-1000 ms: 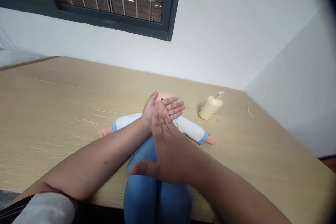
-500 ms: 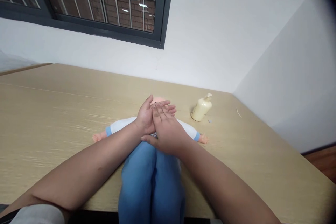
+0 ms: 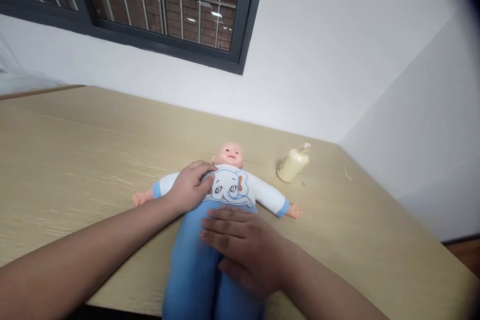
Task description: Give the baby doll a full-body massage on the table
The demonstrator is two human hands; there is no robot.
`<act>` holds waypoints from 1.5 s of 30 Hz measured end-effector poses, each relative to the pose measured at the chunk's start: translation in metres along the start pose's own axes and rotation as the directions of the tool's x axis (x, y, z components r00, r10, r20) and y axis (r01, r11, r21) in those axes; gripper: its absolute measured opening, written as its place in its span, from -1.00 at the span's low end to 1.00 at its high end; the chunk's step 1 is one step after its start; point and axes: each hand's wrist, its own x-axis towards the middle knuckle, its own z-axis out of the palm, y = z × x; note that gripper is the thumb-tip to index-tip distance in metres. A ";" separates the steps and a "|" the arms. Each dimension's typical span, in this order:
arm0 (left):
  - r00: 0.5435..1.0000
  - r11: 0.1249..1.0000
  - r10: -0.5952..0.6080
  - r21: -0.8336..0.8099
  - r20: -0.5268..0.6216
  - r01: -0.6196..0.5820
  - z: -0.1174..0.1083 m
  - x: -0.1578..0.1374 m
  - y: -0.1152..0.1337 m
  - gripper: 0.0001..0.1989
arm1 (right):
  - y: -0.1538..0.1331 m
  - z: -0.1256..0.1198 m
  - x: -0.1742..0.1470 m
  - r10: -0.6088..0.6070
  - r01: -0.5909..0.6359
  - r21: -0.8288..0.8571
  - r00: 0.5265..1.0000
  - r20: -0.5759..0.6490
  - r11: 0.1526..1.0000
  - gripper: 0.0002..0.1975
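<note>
imo with the left hand [image 3: 193, 187] loosely on the chest of the doll [image 3: 228, 191] mid-table and the right hand [image 3: 249, 247] unclenched over its blue trousers [image 3: 193, 260], a hard nearward drag could slide it off the table [image 3: 93, 170].

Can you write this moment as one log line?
left hand: on chest of doll | right hand: over blue trousers, touch unclear | doll: face-up on table | pump bottle: right of doll
</note>
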 end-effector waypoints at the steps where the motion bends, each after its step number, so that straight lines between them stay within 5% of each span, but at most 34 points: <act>1: 1.000 1.000 -0.001 0.014 0.021 0.001 0.001 0.000 -0.003 -0.73 | 0.000 0.001 0.003 0.025 -0.024 -0.011 0.999 0.040 1.000 -0.49; 6: 0.997 0.999 0.012 -0.044 0.081 -0.009 0.009 0.007 -0.005 -0.71 | 0.031 -0.001 0.006 0.293 -0.289 -0.051 0.950 0.109 0.956 -0.17; 12: 0.995 0.973 -0.060 -0.216 0.082 0.077 0.010 0.011 -0.002 -0.73 | 0.077 -0.002 -0.021 0.543 -0.540 0.058 0.837 -0.066 0.840 -0.46; 16: 0.995 0.962 -0.092 -0.255 0.046 0.101 0.007 0.008 -0.003 -0.71 | 0.084 -0.004 -0.033 0.609 -0.603 0.095 0.791 -0.053 0.792 -0.43; 20: 0.996 0.976 0.060 -0.213 0.065 -0.045 -0.006 -0.002 0.016 -0.63 | 0.081 -0.006 -0.034 0.606 -0.601 0.088 0.794 -0.039 0.794 -0.37; 22: 0.950 0.943 0.251 -0.269 0.187 -0.196 -0.014 -0.009 0.034 -0.49 | 0.079 -0.005 -0.034 0.602 -0.599 0.079 0.798 -0.033 0.797 -0.32; 24: 0.815 0.877 0.449 -0.356 0.367 -0.323 -0.019 -0.015 0.051 -0.29 | 0.078 -0.003 -0.035 0.605 -0.602 0.067 0.796 -0.031 0.796 -0.30; 25: 0.753 0.856 0.501 -0.376 0.427 -0.356 -0.020 -0.017 0.058 -0.23 | 0.077 -0.002 -0.035 0.605 -0.602 0.062 0.796 -0.031 0.796 -0.30; 27: 0.699 0.868 0.492 -0.354 0.519 -0.348 -0.019 -0.018 0.064 -0.14 | 0.076 -0.001 -0.035 0.607 -0.605 0.053 0.794 -0.035 0.794 -0.30; 32: 0.781 0.963 0.268 -0.170 0.564 -0.208 -0.011 -0.007 0.045 -0.05 | 0.075 -0.001 -0.032 0.621 -0.619 0.050 0.783 -0.036 0.784 -0.27; 39: 0.828 0.999 -0.036 0.016 0.560 0.032 -0.011 0.000 0.016 0.28 | 0.079 0.001 -0.033 0.623 -0.621 0.053 0.777 -0.085 0.782 -0.30; 43: 0.850 0.999 -0.050 0.035 0.524 0.037 -0.009 -0.005 0.017 0.35 | 0.072 0.002 -0.031 0.644 -0.647 0.037 0.749 -0.155 0.762 -0.29; 45: 0.866 0.999 -0.037 0.035 0.499 0.022 -0.005 -0.006 0.020 0.36 | 0.058 0.001 -0.023 0.573 -0.583 0.007 0.795 -0.199 0.812 -0.27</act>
